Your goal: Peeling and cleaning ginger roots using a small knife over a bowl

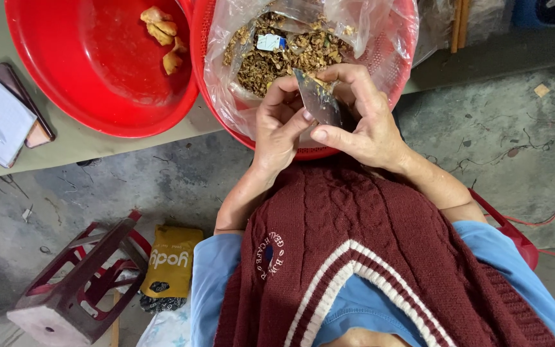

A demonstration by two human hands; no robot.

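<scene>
Blade (318, 99), thin, stiff and sharp-looking, sits pinched between both hands just before the lined red basket (401, 61). Right hand (361, 119) closes round it; left hand (279, 125) presses its thumb on the flat. Best held by the flat, clear of the edge.

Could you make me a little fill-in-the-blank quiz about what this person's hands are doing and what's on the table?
1. Both hands, the left hand and the right hand, hold a metal ____ between them.
2. The peelings lie in a clear plastic ____ inside the red basket.
3. The red basin holds a few peeled ____ pieces.

Missing words: blade; bag; yellow
</scene>
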